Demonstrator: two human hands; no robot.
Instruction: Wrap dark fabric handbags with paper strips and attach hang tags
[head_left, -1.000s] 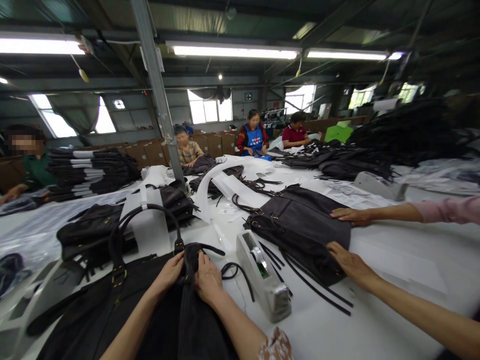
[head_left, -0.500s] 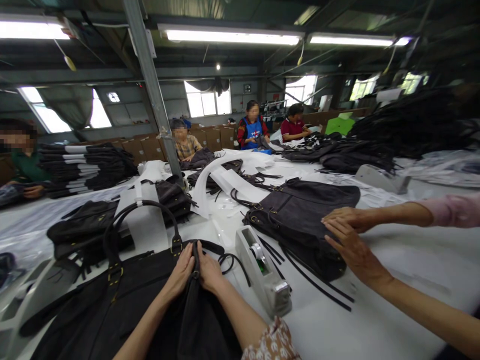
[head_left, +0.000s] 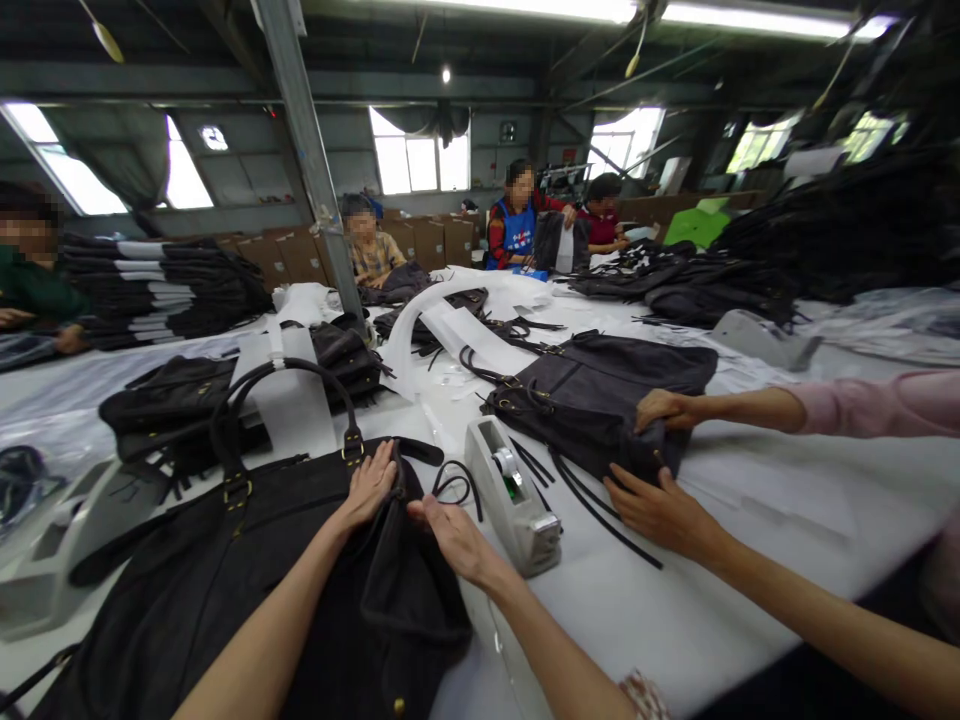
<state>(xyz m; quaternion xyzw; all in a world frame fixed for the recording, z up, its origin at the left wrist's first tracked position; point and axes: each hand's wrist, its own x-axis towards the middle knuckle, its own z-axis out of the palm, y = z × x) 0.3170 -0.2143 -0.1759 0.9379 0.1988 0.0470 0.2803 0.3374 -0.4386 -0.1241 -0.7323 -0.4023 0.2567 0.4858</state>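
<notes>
A large black handbag (head_left: pixel 300 560) lies in front of me, its two looped handles (head_left: pixel 281 365) standing up with brass-coloured rings at their bases. My left hand (head_left: pixel 370 485) rests on the bag's top edge near its right corner, fingers stretched out and flat. At the bag's right side, my right hand (head_left: pixel 457 538) has its fingers bent in, with the fingertips at the edge of the side fold; they partly hide the contact. A thin black strap (head_left: pixel 461 480) curls on the table just beyond that hand.
A grey tape dispenser (head_left: pixel 510 500) stands right of my right hand, and another dispenser (head_left: pixel 75 540) at left. A co-worker's hands (head_left: pixel 660 500) handle another dark bag (head_left: pixel 600 390). Stacked bags, white paper and a metal post (head_left: pixel 311 150) are farther back.
My hands have separated: the left now lies flat on the bag's top, the right has moved down its side. The bag's side fold spreads wider. The co-worker's hands now grasp their bag's corner.
</notes>
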